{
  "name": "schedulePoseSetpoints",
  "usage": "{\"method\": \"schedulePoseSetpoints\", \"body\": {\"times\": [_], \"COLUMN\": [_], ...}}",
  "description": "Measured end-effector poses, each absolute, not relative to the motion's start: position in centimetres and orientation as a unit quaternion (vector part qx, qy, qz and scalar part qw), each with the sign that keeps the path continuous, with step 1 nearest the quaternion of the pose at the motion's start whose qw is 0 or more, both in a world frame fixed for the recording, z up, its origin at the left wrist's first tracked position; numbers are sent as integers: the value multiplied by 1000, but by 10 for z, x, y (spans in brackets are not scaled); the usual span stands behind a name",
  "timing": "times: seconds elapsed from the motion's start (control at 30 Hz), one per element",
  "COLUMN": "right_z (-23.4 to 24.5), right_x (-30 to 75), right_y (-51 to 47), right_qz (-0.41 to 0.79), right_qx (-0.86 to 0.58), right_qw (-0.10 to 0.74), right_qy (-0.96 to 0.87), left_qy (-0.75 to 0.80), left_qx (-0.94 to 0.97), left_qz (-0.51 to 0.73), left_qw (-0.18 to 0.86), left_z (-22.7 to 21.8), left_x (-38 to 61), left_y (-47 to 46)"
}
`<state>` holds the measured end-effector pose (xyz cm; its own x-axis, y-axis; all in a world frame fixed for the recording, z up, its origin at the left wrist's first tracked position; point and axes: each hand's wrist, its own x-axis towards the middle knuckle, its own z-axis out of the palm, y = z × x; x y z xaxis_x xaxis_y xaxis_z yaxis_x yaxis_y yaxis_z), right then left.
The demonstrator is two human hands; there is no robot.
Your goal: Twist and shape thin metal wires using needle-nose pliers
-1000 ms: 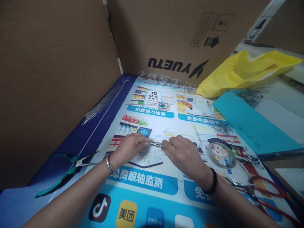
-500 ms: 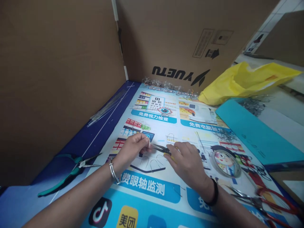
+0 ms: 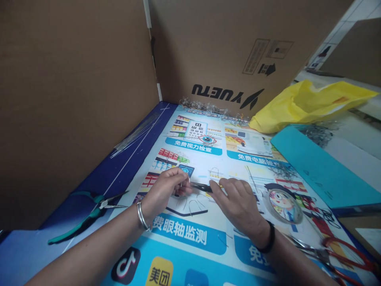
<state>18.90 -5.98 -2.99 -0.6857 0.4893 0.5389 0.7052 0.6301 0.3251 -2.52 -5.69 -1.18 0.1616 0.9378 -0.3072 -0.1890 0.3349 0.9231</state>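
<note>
My left hand (image 3: 164, 189) is closed in a pinch on a thin bent piece of wire (image 3: 185, 181), held just above the printed poster mat (image 3: 190, 238). My right hand (image 3: 238, 202) is wrapped round small pliers (image 3: 202, 187) whose dark jaws point left at the wire. Two U-shaped wire pieces (image 3: 193, 204) lie on the mat just below the hands. A silver bangle sits on my left wrist, a black band on my right.
Green-handled pliers (image 3: 86, 216) lie at the left, red-handled pliers (image 3: 336, 248) at the lower right, beside a clear tape roll (image 3: 285, 200). Straight wires (image 3: 135, 133) lie along the cardboard wall (image 3: 74, 99). A yellow bag (image 3: 306, 103), a teal sheet (image 3: 315, 167) and wire heaps (image 3: 318, 131) are at the right.
The left hand lifted from flat to a raised pinch on the wire. The pliers' jaws stayed close to it. The view shifted slightly.
</note>
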Motion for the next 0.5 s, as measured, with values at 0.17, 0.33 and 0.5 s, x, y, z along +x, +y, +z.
{"method": "schedulePoseSetpoints", "body": {"times": [0.17, 0.33, 0.5], "right_z": [-30, -30, -30], "right_x": [189, 190, 191], "right_y": [-59, -59, -60], "right_qz": [-268, -263, -258], "right_qx": [-327, -320, -316], "right_qw": [202, 200, 199], "right_qy": [-883, -888, -891], "left_qy": [484, 473, 473], "left_qx": [358, 337, 320], "left_qz": [424, 423, 422], "left_qw": [677, 695, 705], "left_z": [-13, -14, -14], "left_x": [-24, -24, -24], "left_y": [-58, -57, -58]}}
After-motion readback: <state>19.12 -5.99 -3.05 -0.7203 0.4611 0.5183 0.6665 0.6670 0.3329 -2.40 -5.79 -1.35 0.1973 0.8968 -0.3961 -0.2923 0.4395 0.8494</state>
